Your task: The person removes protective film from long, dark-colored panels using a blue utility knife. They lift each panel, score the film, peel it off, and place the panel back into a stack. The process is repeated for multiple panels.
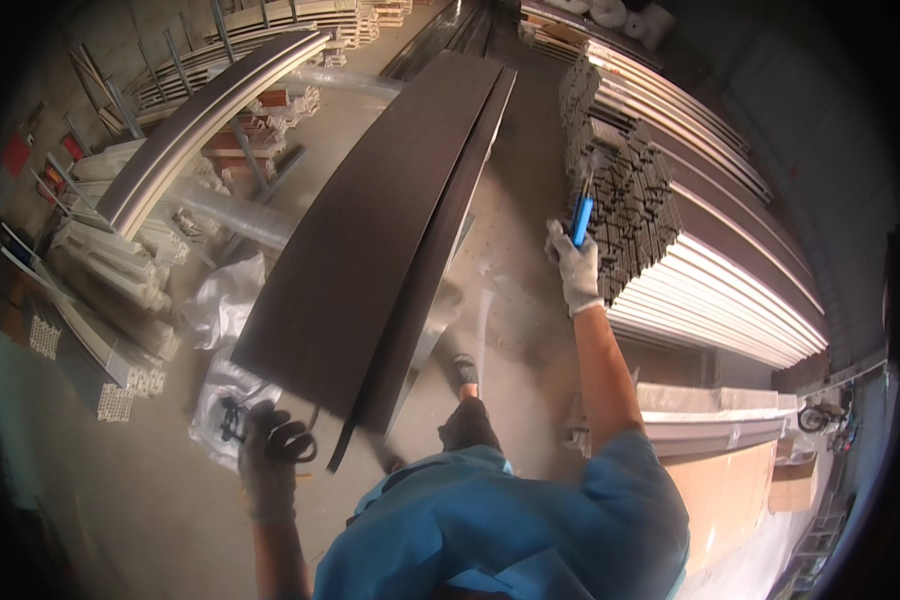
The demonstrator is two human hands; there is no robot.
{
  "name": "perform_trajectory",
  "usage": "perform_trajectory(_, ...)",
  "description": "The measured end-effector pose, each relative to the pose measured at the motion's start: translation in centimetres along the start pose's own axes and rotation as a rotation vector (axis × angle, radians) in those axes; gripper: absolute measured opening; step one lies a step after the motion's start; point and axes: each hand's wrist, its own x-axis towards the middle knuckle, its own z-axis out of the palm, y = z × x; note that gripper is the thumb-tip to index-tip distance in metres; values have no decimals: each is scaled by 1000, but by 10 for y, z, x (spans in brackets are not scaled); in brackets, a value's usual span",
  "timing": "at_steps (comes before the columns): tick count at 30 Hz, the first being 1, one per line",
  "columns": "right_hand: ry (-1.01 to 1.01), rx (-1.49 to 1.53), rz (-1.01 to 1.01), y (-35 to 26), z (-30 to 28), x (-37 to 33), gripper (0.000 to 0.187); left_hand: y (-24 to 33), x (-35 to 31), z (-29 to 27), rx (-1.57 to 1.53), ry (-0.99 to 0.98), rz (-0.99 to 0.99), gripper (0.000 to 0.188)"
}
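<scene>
A floor strip (518,300) allows passage between the dark panels (370,230) at left and the stacked profiles (715,290), which block the right.

A workshop or warehouse is indicated: long profiles (725,290) are piled to the right of the right grip (577,270), strips (210,115) are stored among metal posts (222,30) beyond the left grip (269,468), brown boards (370,230) are laid between the grips, and boxes (795,487) are kept rightward, behind the right grip.
</scene>
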Motion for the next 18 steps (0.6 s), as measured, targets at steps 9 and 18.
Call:
perform_trajectory(9,-229,-21,-248,-40,53,284,24,-9,-1,44,269,389,205,34)
perform_trajectory(18,-127,-460,-251,-35,94,436,33,-26,0,50,390,668,340,50)
